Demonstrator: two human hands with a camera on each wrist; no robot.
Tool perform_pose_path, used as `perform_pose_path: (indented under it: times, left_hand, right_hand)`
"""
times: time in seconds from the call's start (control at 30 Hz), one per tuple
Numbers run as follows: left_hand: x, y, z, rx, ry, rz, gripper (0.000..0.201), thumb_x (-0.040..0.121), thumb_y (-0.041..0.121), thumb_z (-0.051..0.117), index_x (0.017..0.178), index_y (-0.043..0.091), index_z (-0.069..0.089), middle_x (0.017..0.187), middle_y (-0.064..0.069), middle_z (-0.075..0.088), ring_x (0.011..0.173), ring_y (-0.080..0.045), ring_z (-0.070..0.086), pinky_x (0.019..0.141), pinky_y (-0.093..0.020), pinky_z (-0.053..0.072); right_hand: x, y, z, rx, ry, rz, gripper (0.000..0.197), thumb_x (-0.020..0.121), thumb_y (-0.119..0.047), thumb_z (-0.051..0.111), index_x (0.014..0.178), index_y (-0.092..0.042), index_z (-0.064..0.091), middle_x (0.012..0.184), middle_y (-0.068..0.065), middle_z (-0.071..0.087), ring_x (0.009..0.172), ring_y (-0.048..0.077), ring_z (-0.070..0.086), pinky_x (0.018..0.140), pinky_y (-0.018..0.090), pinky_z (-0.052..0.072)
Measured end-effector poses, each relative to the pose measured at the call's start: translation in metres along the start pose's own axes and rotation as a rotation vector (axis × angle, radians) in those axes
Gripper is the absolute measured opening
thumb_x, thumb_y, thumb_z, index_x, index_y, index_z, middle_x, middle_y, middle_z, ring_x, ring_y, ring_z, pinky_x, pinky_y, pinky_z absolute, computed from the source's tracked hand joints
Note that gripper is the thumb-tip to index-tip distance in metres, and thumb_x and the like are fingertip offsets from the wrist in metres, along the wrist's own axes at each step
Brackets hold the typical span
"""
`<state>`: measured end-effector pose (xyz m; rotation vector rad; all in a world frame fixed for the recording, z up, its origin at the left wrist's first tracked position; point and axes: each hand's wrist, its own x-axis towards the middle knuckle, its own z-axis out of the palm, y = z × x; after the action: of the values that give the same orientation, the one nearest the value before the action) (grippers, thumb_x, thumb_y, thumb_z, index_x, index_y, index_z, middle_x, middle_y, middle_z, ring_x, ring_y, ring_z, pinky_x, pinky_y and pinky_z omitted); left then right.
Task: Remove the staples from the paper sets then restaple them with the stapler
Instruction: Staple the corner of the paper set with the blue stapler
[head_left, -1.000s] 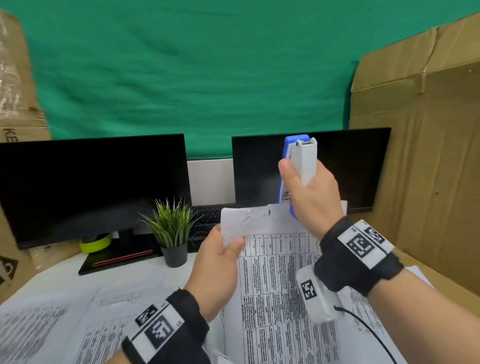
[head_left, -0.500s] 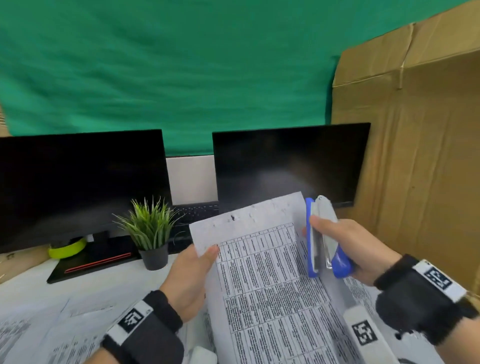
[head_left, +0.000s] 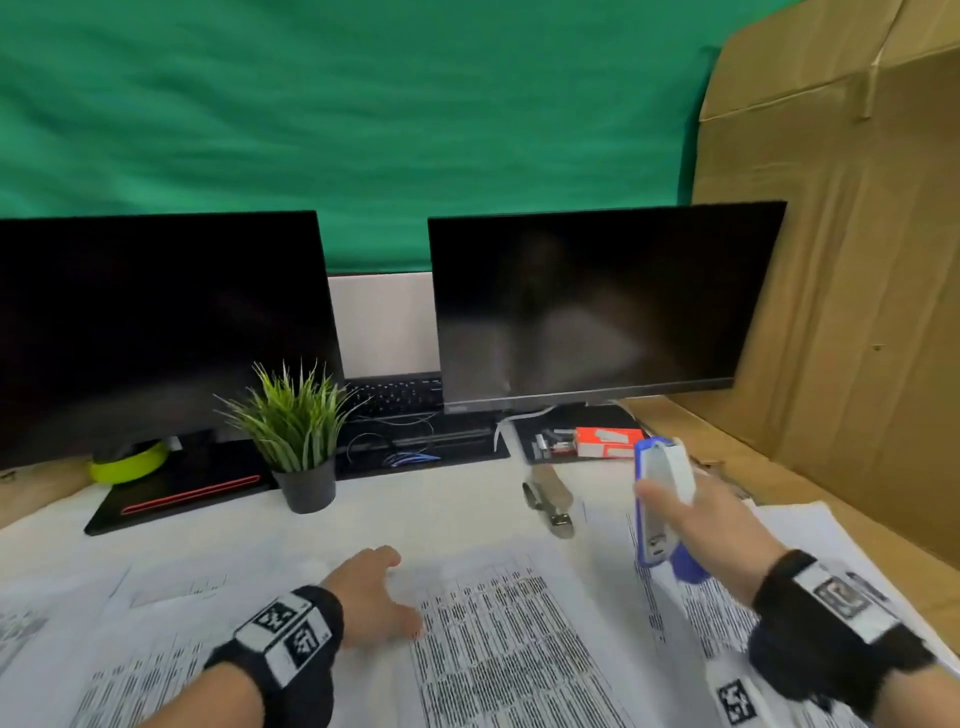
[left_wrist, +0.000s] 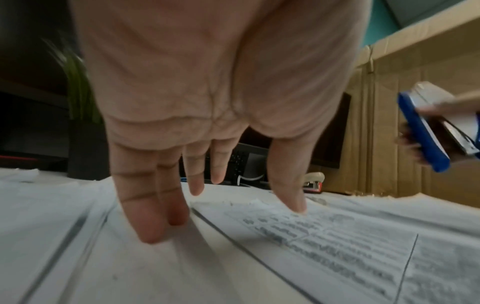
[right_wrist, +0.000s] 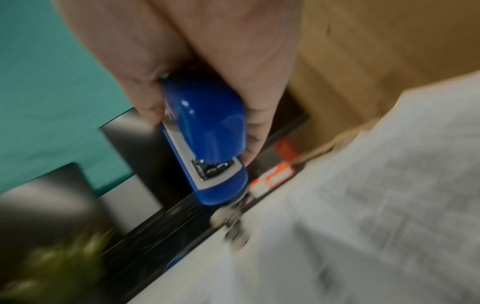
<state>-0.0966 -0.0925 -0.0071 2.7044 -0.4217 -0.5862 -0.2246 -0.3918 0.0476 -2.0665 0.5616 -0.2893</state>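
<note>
A printed paper set (head_left: 509, 623) lies flat on the table among other sheets. My left hand (head_left: 384, 577) rests on its left edge, fingers straight; in the left wrist view the fingertips (left_wrist: 153, 232) touch the sheets (left_wrist: 324, 236). My right hand (head_left: 685, 514) grips a blue and white stapler (head_left: 662, 499) above the right side of the papers, nose pointing away from me. The right wrist view shows the stapler (right_wrist: 207, 139) wrapped by thumb and fingers, over blurred paper (right_wrist: 389, 185). A metal staple remover (head_left: 550, 501) lies on the table just beyond the papers.
Two dark monitors (head_left: 597, 306) stand at the back, with a small potted plant (head_left: 301, 431) and a keyboard (head_left: 395, 395) between them. A red staple box (head_left: 605, 441) sits under the right monitor. Cardboard walls (head_left: 857, 260) close the right side.
The paper set, held up by my left hand before, now lies flat and that hand has released it. My right hand has carried the stapler down and to the right.
</note>
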Motion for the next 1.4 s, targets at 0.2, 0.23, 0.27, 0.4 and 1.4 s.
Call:
perform_pose_path:
  times: [0.2,0.23,0.27,0.4,1.4]
  left_hand:
    - [0.009,0.014,0.002,0.264,-0.083,-0.097,0.105,0.072,0.061,0.073,0.150,0.011,0.022,0.151,-0.006,0.026,0.137,-0.026,0.034,0.109,-0.037,0.037]
    - [0.011,0.015,0.001,0.271,-0.082,-0.103,0.103,0.069,0.062,0.075,0.147,0.013,0.027,0.146,-0.004,0.030,0.132,-0.025,0.039,0.106,-0.037,0.041]
    - [0.013,0.016,-0.001,0.269,-0.086,-0.103,0.103,0.067,0.061,0.077,0.145,0.013,0.030,0.142,-0.003,0.033,0.129,-0.023,0.042,0.104,-0.037,0.043]
    - [0.013,0.018,-0.005,0.227,-0.093,-0.095,0.098,0.065,0.059,0.080,0.140,0.014,0.037,0.137,-0.001,0.043,0.122,-0.020,0.047,0.103,-0.035,0.044]
    - [-0.088,0.059,-0.035,-0.969,0.660,0.457,0.027,0.101,0.011,0.045,0.118,0.031,0.051,0.106,0.020,0.063,0.100,0.008,0.059,0.073,-0.004,0.046]
  right_hand:
    - [0.002,0.003,0.099,0.012,-0.354,-0.073,0.018,0.095,-0.036,0.053,0.098,-0.019,0.059,0.083,0.001,0.064,0.070,0.015,0.060,0.061,0.022,0.048]
    - [0.002,0.004,0.105,0.036,-0.348,-0.051,0.018,0.095,-0.035,0.054,0.098,-0.018,0.060,0.084,0.004,0.064,0.070,0.017,0.060,0.060,0.024,0.049]
    - [0.004,0.006,0.108,0.054,-0.326,-0.029,0.018,0.094,-0.034,0.054,0.099,-0.017,0.060,0.083,0.006,0.064,0.069,0.018,0.060,0.059,0.025,0.051]
    - [0.004,0.007,0.112,0.097,-0.278,-0.010,0.013,0.095,-0.029,0.054,0.095,-0.017,0.058,0.078,0.003,0.063,0.066,0.016,0.061,0.059,0.024,0.052]
    - [-0.036,-0.038,0.051,0.350,0.130,-0.366,0.027,0.089,-0.042,0.054,0.113,-0.029,0.052,0.113,0.003,0.062,0.094,0.015,0.063,0.074,0.031,0.058]
